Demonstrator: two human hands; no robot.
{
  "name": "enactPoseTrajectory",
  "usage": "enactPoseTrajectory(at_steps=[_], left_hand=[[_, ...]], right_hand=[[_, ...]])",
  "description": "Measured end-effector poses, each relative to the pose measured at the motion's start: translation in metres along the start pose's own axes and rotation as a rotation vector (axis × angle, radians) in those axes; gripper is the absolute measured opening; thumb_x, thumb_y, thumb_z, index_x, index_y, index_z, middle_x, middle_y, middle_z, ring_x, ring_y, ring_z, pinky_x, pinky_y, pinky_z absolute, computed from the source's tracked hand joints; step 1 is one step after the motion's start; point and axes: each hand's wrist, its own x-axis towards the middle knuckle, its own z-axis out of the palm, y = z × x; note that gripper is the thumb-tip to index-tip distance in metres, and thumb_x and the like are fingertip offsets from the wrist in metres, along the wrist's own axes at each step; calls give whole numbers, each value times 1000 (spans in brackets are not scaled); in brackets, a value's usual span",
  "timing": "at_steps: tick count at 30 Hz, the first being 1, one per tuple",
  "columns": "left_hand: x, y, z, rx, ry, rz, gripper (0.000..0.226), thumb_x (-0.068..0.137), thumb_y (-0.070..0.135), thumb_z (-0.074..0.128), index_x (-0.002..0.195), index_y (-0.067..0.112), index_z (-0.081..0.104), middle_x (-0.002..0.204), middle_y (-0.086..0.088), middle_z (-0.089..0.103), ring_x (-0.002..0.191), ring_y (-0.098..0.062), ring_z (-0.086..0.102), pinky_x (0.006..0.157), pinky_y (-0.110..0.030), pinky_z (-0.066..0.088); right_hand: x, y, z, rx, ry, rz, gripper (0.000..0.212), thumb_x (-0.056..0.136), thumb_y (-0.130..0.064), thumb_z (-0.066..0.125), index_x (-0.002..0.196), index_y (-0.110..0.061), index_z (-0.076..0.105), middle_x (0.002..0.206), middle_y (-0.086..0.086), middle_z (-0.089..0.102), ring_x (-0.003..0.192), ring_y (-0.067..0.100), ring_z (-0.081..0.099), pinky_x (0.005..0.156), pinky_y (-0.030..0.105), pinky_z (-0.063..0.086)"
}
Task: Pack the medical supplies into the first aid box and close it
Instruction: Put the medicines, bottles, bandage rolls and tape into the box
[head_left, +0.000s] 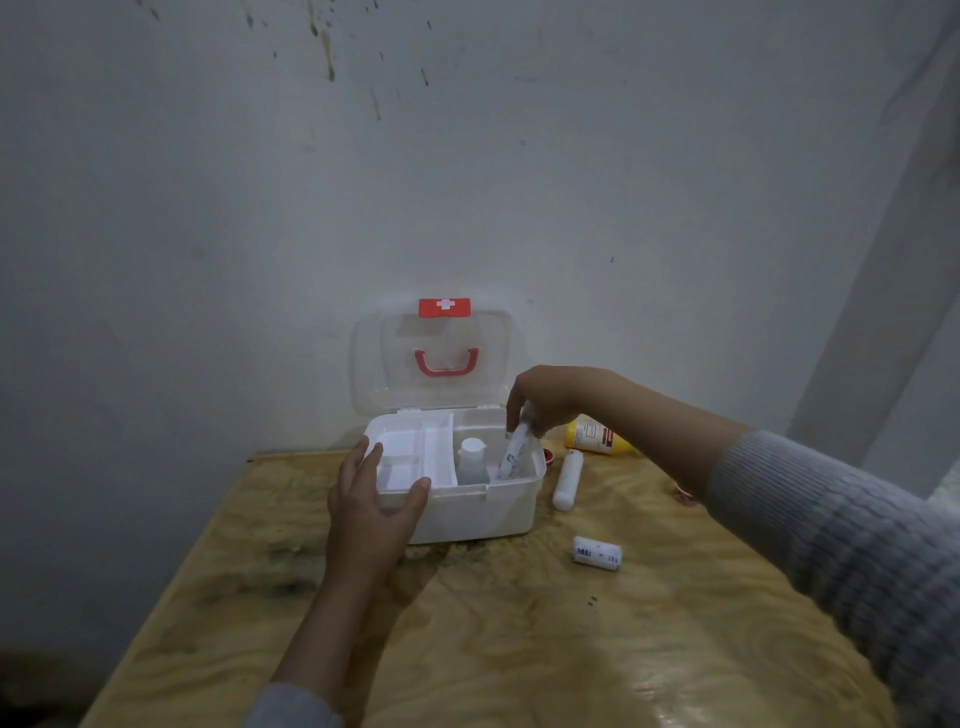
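The white first aid box (498, 512) stands open on the table, its clear lid (374, 364) with a red handle leaning back against the wall. My left hand (371, 504) grips the box's front left corner. Over the right compartment, my right hand (545, 397) holds a white bandage roll (514, 452) upright, its lower end inside the box. A small clear bottle (472, 460) with a white cap stands in the middle of the box. Outside lie a white tube (567, 479), a short bandage roll (597, 554) and a yellow bottle (597, 439) on its side.
The wooden table (493, 623) reaches to a grey wall behind the box. Its left edge runs diagonally close to my left arm. A small red item (549, 456) peeks out behind the box's right side, and another red-white thing (687, 496) shows under my right forearm.
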Motion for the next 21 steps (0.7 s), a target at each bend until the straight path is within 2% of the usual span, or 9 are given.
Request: enactPoseTrajectory(at_steps=[3,7,12,16,19,21], left_hand=[[-1,-1,0,4,1,3,69,79,42,66,138,19,41,152,4,28,137,-23,26,104,-46,36],[0,-2,1,14,-2,-7,70,78,45,66,139,22,40,153,4,27,137,-23,27,103,-48,37],[1,-3,2,19,-3,-12,69,78,45,66,138,21,40,153,5,28,137,-23,27,102,-48,38],[2,-4,2,26,2,-7,69,79,44,66,138,21,41,152,4,29,136,-24,27,102,-48,38],[2,-5,2,28,6,-7,69,78,45,66,138,22,41,152,4,29,136,-24,28,101,-49,39],[2,-5,3,24,6,-5,69,78,45,66,138,22,41,152,4,29,136,-23,28,101,-49,39]], right_hand=[[-1,1,1,54,36,-5,31,85,-10,64,113,-22,68,123,4,59,107,21,54,89,30,43],[1,0,3,91,171,-7,24,83,-14,67,107,-17,70,114,7,60,91,15,47,78,27,40],[5,-1,10,100,246,-6,19,81,-16,70,100,-15,71,105,5,61,89,16,50,71,27,38],[6,-1,18,87,292,17,16,84,-19,67,100,-16,70,105,4,64,87,15,50,70,29,45],[6,0,23,107,314,19,17,84,-21,65,100,-15,70,104,5,67,89,18,57,76,36,55],[6,0,25,110,314,5,18,83,-22,66,99,-13,69,100,6,69,82,16,56,76,38,56]])
